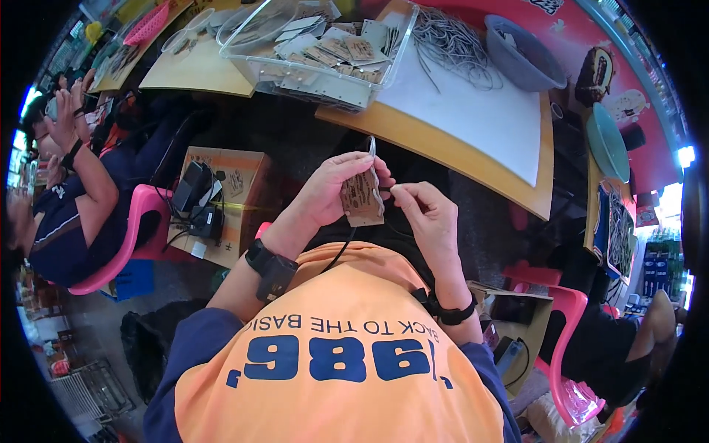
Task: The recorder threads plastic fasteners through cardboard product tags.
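Note:
In front of my chest, my left hand (332,184) is closed on a printed brown card (362,203), thumb across its upper part. A pale grey cord (371,145) loops up above the fingers, and a pale strand runs down the card's right edge. Close to that edge, my right hand (428,214) is pinched, thumb against forefinger. A small dark bit shows at its fingertips; what it grips is too small to make out.
Ahead stands a clear plastic bin (317,85) full of cards, beside a table (473,111) bearing tangled grey cords (454,44) and a grey basin (521,55). A cardboard box (244,177) with black adapters sits left. People sit on both sides near pink chairs (136,221).

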